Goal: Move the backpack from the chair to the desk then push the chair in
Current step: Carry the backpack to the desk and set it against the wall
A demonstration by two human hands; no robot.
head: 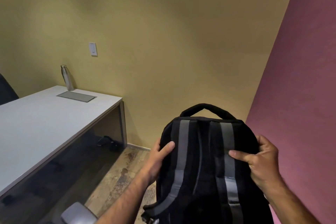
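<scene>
Bare forearms enter from the bottom edge, both reaching up to a black backpack (203, 165) held in the air to the right of the desk, strap side toward the camera.

Left hand (160, 158): fingers wrapped round the pack's left flank, thumb pressed flat on the back panel. Right hand (260, 160): fingers curled over the right upper corner, thumb lying on the right shoulder strap. Both hands closed on the fabric; the pack touches neither desk nor chair.

Backpack: soft woven black cloth, rounded top, padded carry handle arching above it. Two shoulder straps run down the back, each with a matte grey band down its length. Lower end cut off by the frame edge.

Grey curved plastic part (78, 212) at the bottom edge, left of the left forearm, smooth, rounded; probably a chair armrest, cannot tell for sure.

Floor (123, 165): mottled brown, worn-looking, stone or wood pattern.

Desk (36, 127) to the left: flat white top, thin edge, slab side panel, dark tangled cables on the floor beneath. Rectangular grey metal cover plate (76, 96) set flush in the top near the wall.

Steel bottle (66, 78) stands upright just beyond the plate, brushed finish, narrow neck, capped.

Dark chair back (7, 89) shows at the left edge beyond the desk.

Mustard wall carries a white switch plate (93, 49); right wall is dull mauve, faintly textured.
</scene>
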